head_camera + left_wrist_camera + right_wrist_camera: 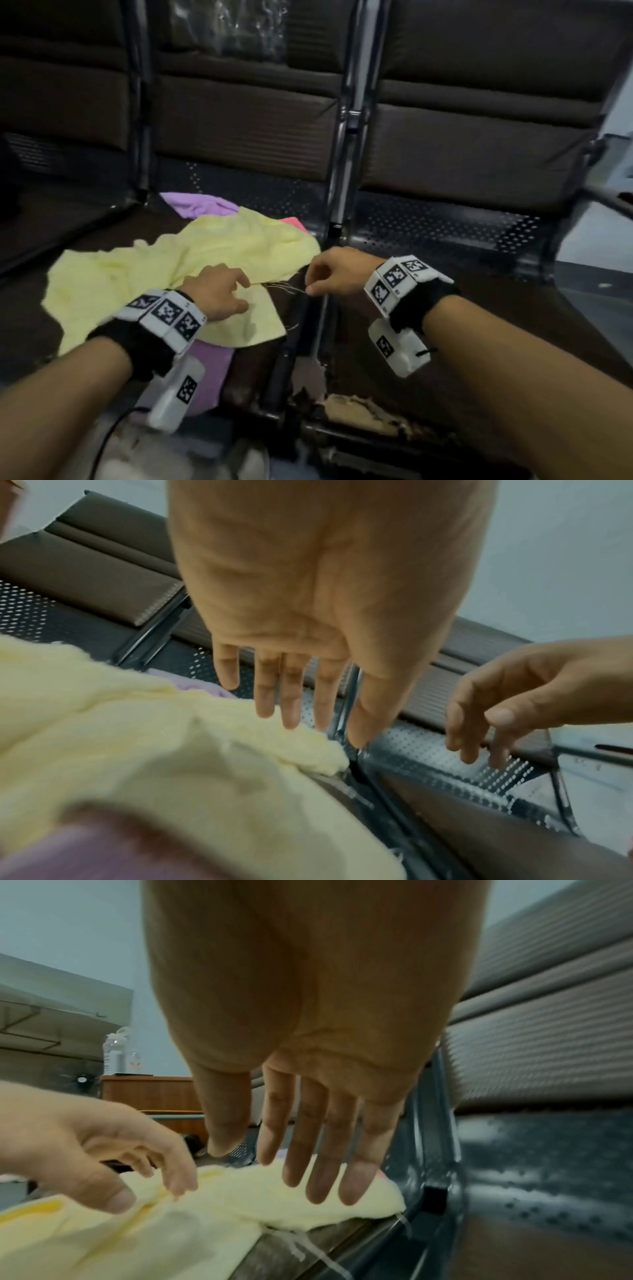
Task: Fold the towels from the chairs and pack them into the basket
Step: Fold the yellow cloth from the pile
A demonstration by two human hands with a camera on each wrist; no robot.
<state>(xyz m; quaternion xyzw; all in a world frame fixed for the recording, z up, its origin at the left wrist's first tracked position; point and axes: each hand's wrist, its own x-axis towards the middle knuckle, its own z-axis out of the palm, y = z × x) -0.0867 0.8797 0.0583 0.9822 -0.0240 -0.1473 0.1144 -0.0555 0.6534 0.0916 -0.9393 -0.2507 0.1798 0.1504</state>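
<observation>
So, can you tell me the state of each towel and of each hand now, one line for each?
yellow towel: spread out, crumpled, not folded, loose threads at its edge
purple towels: partly under the yellow one, unfolded
pink towel: mostly hidden, only a corner shows
left hand: open, fingers over the yellow towel
right hand: whether it pinches a thread cannot be told

Black wristbands (133,346) w/ white marker blocks, bare forearms

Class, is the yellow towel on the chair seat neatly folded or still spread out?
Spread out, unfolded: the yellow towel lies rumpled across the seat, edges uneven, no crisp fold visible.
</observation>
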